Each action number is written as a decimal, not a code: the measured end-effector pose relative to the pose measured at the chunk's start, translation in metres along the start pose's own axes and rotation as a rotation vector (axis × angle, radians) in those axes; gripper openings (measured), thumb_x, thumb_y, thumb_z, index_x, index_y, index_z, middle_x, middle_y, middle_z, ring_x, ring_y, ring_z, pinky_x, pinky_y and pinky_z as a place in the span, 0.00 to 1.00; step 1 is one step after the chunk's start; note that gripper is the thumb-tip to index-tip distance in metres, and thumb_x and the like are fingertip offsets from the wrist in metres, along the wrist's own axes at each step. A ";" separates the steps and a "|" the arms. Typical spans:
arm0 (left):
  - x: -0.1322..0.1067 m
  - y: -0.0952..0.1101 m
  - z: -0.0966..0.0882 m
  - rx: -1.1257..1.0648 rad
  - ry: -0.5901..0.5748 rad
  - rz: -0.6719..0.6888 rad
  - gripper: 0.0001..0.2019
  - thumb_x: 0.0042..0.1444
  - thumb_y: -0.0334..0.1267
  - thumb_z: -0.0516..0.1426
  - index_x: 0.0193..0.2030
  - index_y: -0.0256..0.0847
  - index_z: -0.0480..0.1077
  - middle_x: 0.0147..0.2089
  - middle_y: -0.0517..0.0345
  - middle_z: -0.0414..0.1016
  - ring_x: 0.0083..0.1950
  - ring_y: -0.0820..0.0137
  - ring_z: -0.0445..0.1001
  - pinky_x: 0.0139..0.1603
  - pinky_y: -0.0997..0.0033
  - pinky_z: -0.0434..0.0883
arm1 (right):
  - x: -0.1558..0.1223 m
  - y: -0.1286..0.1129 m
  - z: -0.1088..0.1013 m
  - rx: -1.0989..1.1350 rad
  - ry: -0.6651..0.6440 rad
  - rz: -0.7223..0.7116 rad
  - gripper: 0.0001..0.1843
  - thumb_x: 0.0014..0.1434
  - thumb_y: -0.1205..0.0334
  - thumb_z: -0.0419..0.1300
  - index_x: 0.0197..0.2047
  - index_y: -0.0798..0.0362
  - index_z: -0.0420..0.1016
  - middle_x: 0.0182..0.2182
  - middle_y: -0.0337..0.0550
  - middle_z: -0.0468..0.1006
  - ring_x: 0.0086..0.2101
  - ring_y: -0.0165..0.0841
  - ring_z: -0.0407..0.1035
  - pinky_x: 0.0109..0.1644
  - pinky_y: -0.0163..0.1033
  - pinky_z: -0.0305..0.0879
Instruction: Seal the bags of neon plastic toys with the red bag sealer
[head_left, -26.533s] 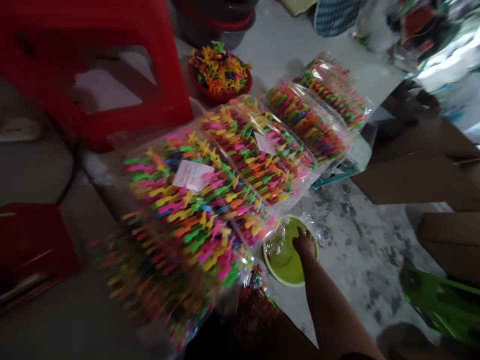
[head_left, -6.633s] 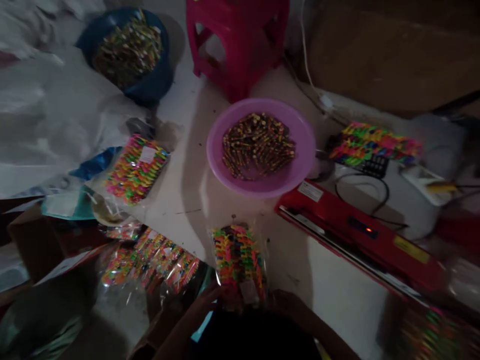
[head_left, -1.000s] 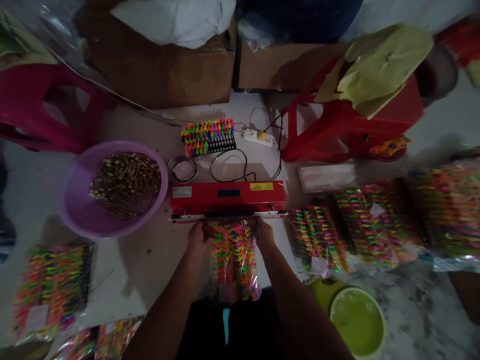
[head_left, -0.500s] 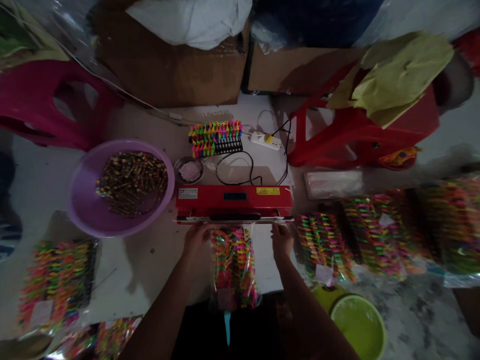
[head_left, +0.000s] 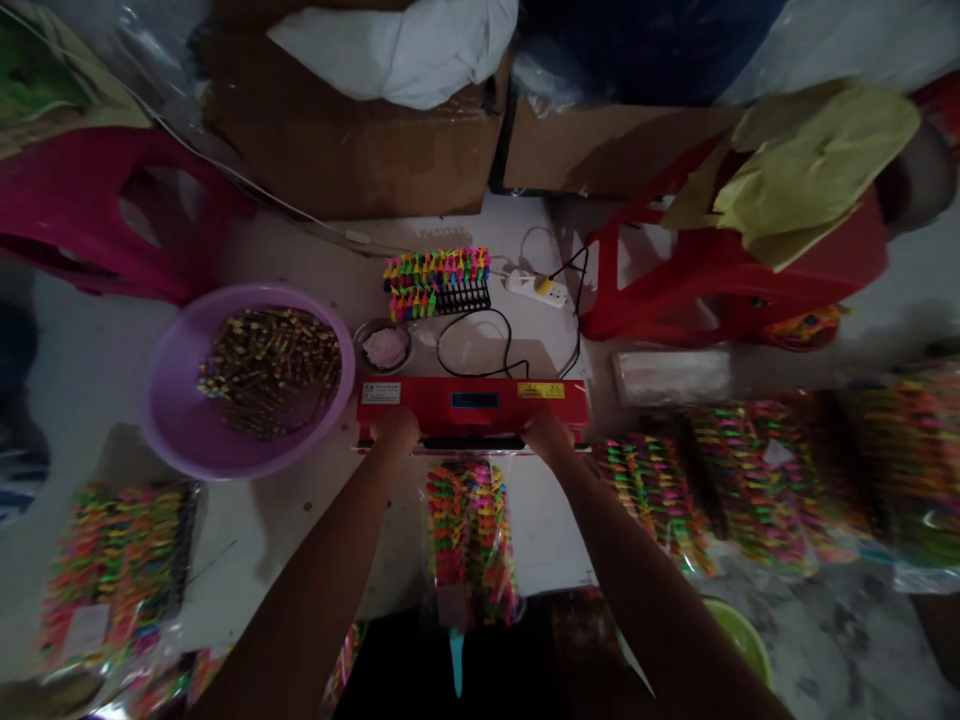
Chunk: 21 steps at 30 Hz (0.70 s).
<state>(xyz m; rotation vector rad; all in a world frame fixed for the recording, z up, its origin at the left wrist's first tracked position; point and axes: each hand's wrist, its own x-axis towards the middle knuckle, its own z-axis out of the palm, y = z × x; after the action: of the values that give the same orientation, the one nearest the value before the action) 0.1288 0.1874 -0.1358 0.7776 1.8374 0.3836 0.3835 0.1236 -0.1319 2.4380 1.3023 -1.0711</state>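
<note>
Resting both hands on the red bag sealer [head_left: 480,395], taken as centre of the clock face, with 12 o'clock away from the body. Observed the left hand [head_left: 396,430] towards 9 o'clock and the right hand [head_left: 550,436] towards 3 o'clock, set at opposite ends of the black press bar [head_left: 472,443]. Cannot tell finger spread on either hand, nor whether gripping or merely pressing.

Located the clear bag of multicoloured pieces [head_left: 471,530] at 6 o'clock, between the left forearm [head_left: 307,590] and right forearm [head_left: 637,590], with upper edge reaching the bar; cannot tell whether tucked beneath. Recorded a pale label [head_left: 451,605] at the lower end of the bag.

Noted a purple basin [head_left: 165,400] of short tubular pieces [head_left: 274,370] at 9 o'clock, and a small bowl [head_left: 358,345] of pale slips [head_left: 384,348] at 10. Counted two rows of bright pieces [head_left: 437,266] in a black rack [head_left: 466,297] towards 11, the nearer row only partly filled. Logged a white power strip [head_left: 536,288] at 1, a flat packet of clear film [head_left: 671,377] near 3, and further filled bags at 4 [head_left: 656,500] and 8 [head_left: 112,570].
</note>
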 end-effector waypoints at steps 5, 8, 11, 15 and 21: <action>-0.012 -0.005 -0.012 0.220 -0.056 0.095 0.17 0.28 0.24 0.65 0.09 0.41 0.60 0.15 0.60 0.60 0.36 0.59 0.71 0.39 0.68 0.64 | -0.014 0.020 -0.011 0.022 0.066 -0.062 0.08 0.51 0.58 0.59 0.28 0.51 0.77 0.28 0.47 0.77 0.32 0.38 0.70 0.32 0.37 0.58; -0.022 -0.011 -0.021 0.247 -0.124 0.244 0.10 0.35 0.29 0.64 0.15 0.43 0.67 0.21 0.60 0.67 0.33 0.66 0.70 0.38 0.72 0.63 | -0.020 0.032 -0.010 0.134 0.196 -0.090 0.11 0.56 0.59 0.52 0.32 0.53 0.75 0.28 0.46 0.77 0.31 0.34 0.69 0.33 0.36 0.57; -0.024 -0.016 -0.024 0.212 -0.188 0.365 0.08 0.39 0.30 0.61 0.19 0.43 0.65 0.22 0.63 0.68 0.28 0.71 0.67 0.34 0.75 0.61 | -0.023 0.034 -0.004 0.275 0.225 -0.118 0.10 0.56 0.60 0.53 0.36 0.52 0.74 0.30 0.44 0.77 0.31 0.34 0.70 0.34 0.35 0.58; -0.019 -0.015 -0.024 0.156 -0.206 0.322 0.13 0.34 0.28 0.64 0.25 0.43 0.65 0.21 0.66 0.68 0.25 0.72 0.67 0.29 0.76 0.58 | -0.021 0.025 -0.004 0.293 0.099 -0.188 0.07 0.49 0.58 0.63 0.34 0.47 0.75 0.27 0.37 0.77 0.29 0.33 0.70 0.35 0.35 0.59; -0.017 -0.001 -0.020 0.306 -0.284 0.354 0.13 0.30 0.18 0.60 0.16 0.42 0.67 0.15 0.65 0.63 0.22 0.72 0.62 0.31 0.73 0.58 | -0.015 0.020 -0.019 0.196 -0.021 -0.289 0.06 0.41 0.68 0.66 0.20 0.50 0.73 0.21 0.37 0.75 0.27 0.32 0.67 0.32 0.34 0.56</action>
<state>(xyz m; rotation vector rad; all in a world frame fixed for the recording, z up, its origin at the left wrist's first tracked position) 0.1145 0.1773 -0.1161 1.3079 1.5068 0.2024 0.4038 0.1109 -0.1115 2.4138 1.6520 -1.3494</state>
